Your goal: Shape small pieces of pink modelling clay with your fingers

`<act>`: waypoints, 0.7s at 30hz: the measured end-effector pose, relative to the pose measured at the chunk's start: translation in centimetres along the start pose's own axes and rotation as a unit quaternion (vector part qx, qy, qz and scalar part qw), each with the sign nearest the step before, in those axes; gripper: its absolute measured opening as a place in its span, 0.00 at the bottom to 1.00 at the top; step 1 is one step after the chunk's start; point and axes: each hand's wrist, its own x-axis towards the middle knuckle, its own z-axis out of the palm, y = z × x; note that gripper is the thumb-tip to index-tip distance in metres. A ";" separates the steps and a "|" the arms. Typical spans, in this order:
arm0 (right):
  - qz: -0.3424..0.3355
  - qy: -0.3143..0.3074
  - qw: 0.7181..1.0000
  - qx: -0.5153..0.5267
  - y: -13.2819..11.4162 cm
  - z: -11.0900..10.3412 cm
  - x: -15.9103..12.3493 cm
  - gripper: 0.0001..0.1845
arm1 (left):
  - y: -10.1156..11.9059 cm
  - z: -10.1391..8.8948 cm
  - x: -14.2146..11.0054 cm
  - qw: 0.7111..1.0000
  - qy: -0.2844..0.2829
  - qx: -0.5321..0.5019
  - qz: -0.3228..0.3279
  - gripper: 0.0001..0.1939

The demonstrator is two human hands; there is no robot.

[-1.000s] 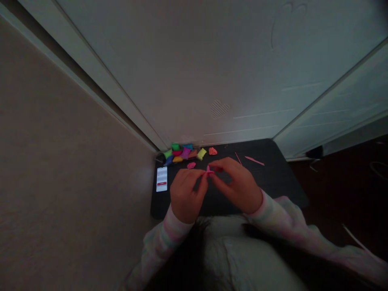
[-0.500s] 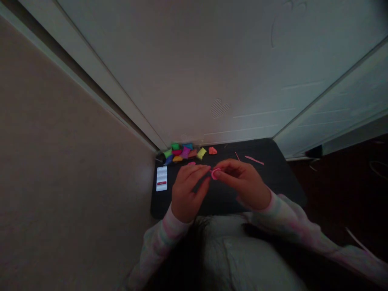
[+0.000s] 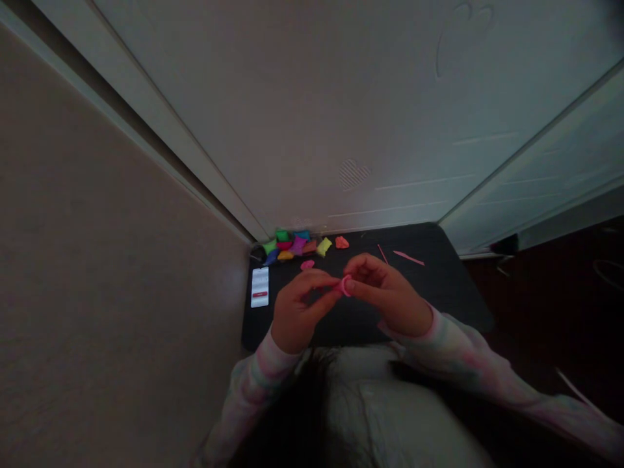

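A small piece of pink modelling clay (image 3: 346, 286), rounded with a raised rim, is held above the dark table. My right hand (image 3: 390, 296) pinches it between thumb and fingers from the right. From the left, my left hand (image 3: 303, 309) closes thumb and fingertips on its edge. The fingers hide part of the clay. Beyond my left hand lies another pink lump (image 3: 307, 265), and farther back an orange lump (image 3: 342, 242).
Several coloured clay packets (image 3: 292, 246) lie by the wall at the back left, with a yellow packet (image 3: 324, 246) beside them. A lit phone (image 3: 260, 287) rests on the table (image 3: 439, 279) at left. Two pink tools, a thin stick (image 3: 383, 253) and a flat blade (image 3: 408, 258), lie back right.
My left fingertips have come together in a pinch at the clay's left edge. Both hands have shifted slightly, and the pink lump behind my left hand shows more fully.
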 end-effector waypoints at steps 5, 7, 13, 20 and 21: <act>-0.160 0.051 0.971 -0.172 -0.1 -0.3 -0.5 0.03 | 0.3 0.5 -0.1 0.987 0.040 -0.081 -0.132 0.03; -0.210 0.035 0.946 -0.243 -0.2 -0.3 -0.6 0.04 | 0.4 0.7 -0.1 0.981 0.048 -0.103 -0.154 0.03; -0.263 0.031 0.922 -0.282 -0.3 0.0 -0.7 0.08 | -0.2 1.1 -0.3 0.955 0.078 -0.196 -0.207 0.05; -0.164 0.050 0.968 -0.185 0.1 0.3 -0.5 0.02 | -0.6 1.6 -0.7 0.942 0.088 -0.233 -0.224 0.05; -0.151 0.050 0.972 -0.171 0.1 0.3 -0.5 0.02 | -0.7 1.6 -0.8 0.942 0.090 -0.238 -0.219 0.06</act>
